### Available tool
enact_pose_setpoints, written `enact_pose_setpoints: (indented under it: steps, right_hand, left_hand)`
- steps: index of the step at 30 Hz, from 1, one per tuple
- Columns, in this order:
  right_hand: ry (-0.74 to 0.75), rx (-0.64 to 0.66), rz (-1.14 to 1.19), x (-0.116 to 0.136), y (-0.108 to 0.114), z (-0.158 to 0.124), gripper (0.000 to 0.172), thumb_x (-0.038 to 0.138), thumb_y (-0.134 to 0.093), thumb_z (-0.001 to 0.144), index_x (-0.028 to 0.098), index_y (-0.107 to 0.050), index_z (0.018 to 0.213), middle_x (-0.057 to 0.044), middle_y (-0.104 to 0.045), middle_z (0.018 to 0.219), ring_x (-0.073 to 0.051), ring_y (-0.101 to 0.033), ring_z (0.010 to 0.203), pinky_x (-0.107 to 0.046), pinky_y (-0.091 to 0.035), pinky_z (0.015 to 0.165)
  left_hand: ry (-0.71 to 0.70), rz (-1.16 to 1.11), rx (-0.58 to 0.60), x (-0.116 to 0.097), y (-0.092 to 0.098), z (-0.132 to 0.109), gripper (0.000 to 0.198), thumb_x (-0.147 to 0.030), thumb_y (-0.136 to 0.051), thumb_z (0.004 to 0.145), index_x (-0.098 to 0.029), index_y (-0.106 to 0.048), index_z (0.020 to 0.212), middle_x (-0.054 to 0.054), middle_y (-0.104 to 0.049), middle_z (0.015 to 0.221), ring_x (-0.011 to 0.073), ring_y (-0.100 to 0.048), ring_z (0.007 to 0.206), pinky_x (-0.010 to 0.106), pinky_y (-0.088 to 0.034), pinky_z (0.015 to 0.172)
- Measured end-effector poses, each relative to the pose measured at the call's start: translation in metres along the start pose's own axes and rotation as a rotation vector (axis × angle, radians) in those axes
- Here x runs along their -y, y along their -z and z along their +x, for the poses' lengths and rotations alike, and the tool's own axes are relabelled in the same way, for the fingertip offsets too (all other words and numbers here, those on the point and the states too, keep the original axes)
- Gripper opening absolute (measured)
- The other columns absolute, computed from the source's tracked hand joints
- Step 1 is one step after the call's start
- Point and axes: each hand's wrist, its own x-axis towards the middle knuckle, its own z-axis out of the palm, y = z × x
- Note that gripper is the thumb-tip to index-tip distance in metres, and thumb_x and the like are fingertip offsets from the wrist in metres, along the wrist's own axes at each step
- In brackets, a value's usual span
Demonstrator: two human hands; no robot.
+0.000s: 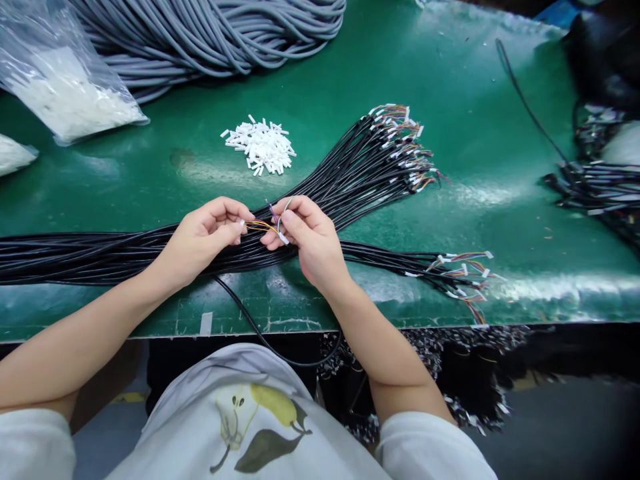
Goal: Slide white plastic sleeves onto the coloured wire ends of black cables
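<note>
My left hand [207, 237] pinches the ends of thin yellow and orange wires [257, 225] between thumb and fingers. A small white piece shows at its fingertips; I cannot make out whether it is a connector. My right hand [315, 243] is closed on the same group of wires, with a purple and a pale one standing up between its fingers. By its fingertips sits a small white sleeve [283, 238]. Both hands are just above a thick bundle of black cables [110, 253] lying across the table, which partly hides behind them.
Behind the hands lies a pile of short white tubes [265, 147]. Fanned cable ends [395, 150] and a smaller group of connector ends [465, 273] lie right. Grey coiled cable [225, 33] and a plastic bag [75, 100] are at back left. A black cable [245, 310] loops over the front edge.
</note>
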Motion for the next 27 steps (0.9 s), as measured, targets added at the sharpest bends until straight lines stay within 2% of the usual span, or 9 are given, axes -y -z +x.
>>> enact_pose_setpoints:
  steps: [7,12,17,22,27]
  right_hand:
    - [-0.011,0.009,-0.016,0.0024,-0.0002,-0.0009,0.033,0.052,-0.066,0.093,0.021,-0.056,0.097,0.004,-0.06,0.077,-0.009,-0.067,0.067,-0.02,-0.057,0.063]
    - [-0.01,0.032,0.022,0.0037,-0.0015,-0.0005,0.022,0.04,-0.059,0.095,0.02,-0.052,0.089,0.004,-0.058,0.073,-0.009,-0.066,0.063,-0.02,-0.054,0.058]
    - [-0.007,0.072,0.078,0.0057,-0.0019,-0.0007,0.015,0.03,-0.056,0.09,0.02,-0.05,0.082,0.004,-0.056,0.074,-0.01,-0.065,0.061,-0.02,-0.05,0.052]
    - [0.043,0.067,-0.019,0.0054,-0.0004,-0.0028,0.016,0.032,-0.063,0.09,0.02,-0.054,0.085,0.003,-0.058,0.079,-0.007,-0.061,0.06,-0.02,-0.049,0.054]
    - [0.071,0.04,-0.103,0.0073,-0.0034,-0.0048,0.016,0.03,-0.071,0.085,0.018,-0.06,0.088,0.002,-0.058,0.083,-0.006,-0.061,0.06,-0.018,-0.046,0.05]
  left_hand:
    - [0.019,-0.006,-0.002,-0.0009,-0.0002,-0.0002,0.012,-0.023,-0.071,0.081,-0.019,-0.071,0.092,0.002,-0.066,0.085,0.0125,-0.057,0.073,0.026,-0.051,0.072]
    - [0.0,-0.01,0.008,0.0029,0.0025,-0.0005,0.009,-0.021,-0.07,0.081,-0.019,-0.07,0.089,0.001,-0.064,0.081,0.0126,-0.055,0.071,0.026,-0.047,0.069]
    - [0.014,-0.062,0.018,0.0012,0.0034,-0.0003,0.007,-0.02,-0.07,0.076,-0.019,-0.068,0.084,0.0,-0.061,0.075,0.012,-0.051,0.066,0.026,-0.044,0.064]
    - [0.036,-0.078,0.059,-0.0003,0.0048,0.0,0.01,-0.023,-0.072,0.076,-0.019,-0.068,0.083,0.0,-0.061,0.075,0.012,-0.051,0.064,0.026,-0.044,0.061]
    - [-0.014,-0.023,0.064,0.007,0.0085,-0.0009,0.011,-0.026,-0.073,0.079,-0.019,-0.068,0.087,0.002,-0.065,0.082,0.0122,-0.054,0.068,0.025,-0.045,0.064]
